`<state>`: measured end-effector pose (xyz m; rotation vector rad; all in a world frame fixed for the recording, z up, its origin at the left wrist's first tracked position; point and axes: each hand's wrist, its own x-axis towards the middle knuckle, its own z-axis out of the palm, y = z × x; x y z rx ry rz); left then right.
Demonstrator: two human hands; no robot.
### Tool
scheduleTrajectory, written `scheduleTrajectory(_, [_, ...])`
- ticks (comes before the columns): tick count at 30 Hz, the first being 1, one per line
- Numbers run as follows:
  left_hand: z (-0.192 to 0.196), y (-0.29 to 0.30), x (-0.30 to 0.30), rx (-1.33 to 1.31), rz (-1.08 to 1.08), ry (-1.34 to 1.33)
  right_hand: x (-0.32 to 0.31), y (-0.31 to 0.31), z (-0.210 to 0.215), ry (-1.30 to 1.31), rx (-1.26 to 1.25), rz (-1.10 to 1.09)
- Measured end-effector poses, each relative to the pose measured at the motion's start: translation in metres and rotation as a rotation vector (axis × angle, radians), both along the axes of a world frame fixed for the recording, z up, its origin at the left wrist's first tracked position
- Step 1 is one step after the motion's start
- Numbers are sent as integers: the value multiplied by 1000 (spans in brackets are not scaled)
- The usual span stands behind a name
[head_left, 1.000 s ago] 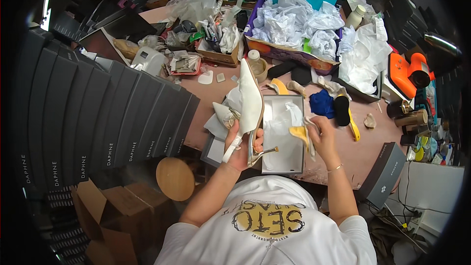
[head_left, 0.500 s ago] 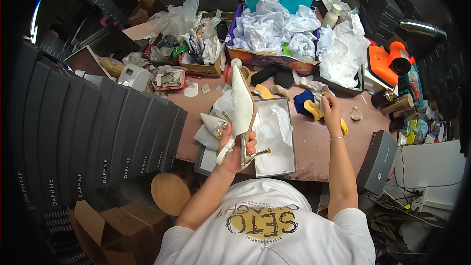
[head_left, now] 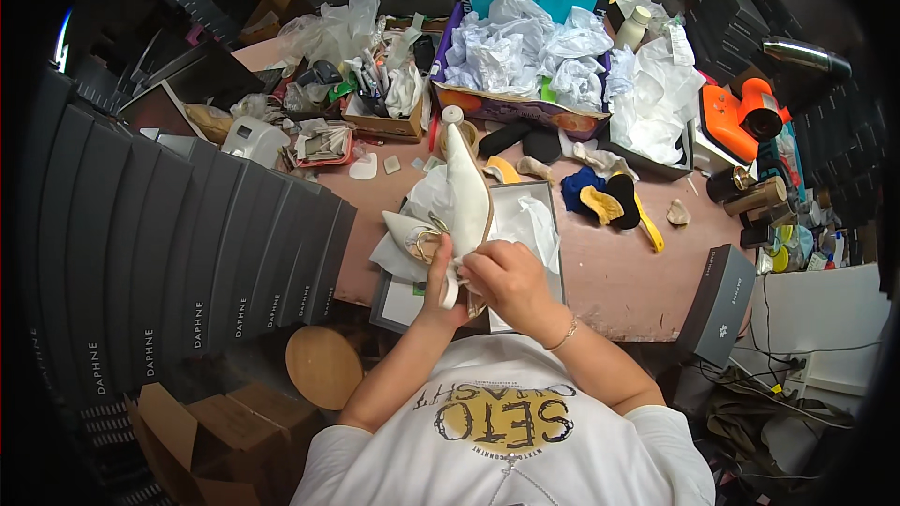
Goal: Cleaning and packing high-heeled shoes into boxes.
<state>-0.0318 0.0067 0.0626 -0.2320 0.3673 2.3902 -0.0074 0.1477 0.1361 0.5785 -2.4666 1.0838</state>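
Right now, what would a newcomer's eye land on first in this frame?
The white high-heeled shoe, held upright at centre by the left hand while the right hand works at its heel. Next, the box of crumpled white paper at the table's far edge, and the black shoeboxes stacked left.

Cream high-heeled shoe (head_left: 466, 189): smooth, slightly glossy leather look. Tissue paper (head_left: 525, 52): white, crumpled, matt. Desk (head_left: 619, 272): matt brown board. Stool (head_left: 323, 367): smooth wood.
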Motion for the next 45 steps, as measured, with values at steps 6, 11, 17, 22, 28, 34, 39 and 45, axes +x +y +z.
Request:
scheduleTrajectory(6, [-32, -20, -1, 150, -141, -24, 28, -13, -1, -43, 100, 35])
scheduleTrajectory(11, [-11, -9, -4, 42, -3, -96, 38, -12, -8, -24, 46, 66])
scheduleTrajectory(17, [16, -12, -15, -123, 115, -63, 40, -24, -16, 33, 22, 69])
scheduleTrajectory(22, [33, -15, -32, 134, 106, -102, 42, -13, 3, 59, -69, 22])
scheduleTrajectory(28, [33, -24, -36, 297, 113, -155, 43, -26, -19, 107, 1, 83])
scheduleTrajectory(34, [37, -18, -31, 175, 105, 79, 23, -6, -13, -576, -795, -51])
scheduleTrajectory(39, [34, -17, -19, -385, 87, 231, 9, -1, 4, -492, -852, 83])
scheduleTrajectory(45, [31, -34, 1, -415, -297, 252, 19, 8, 10, -376, -282, 328])
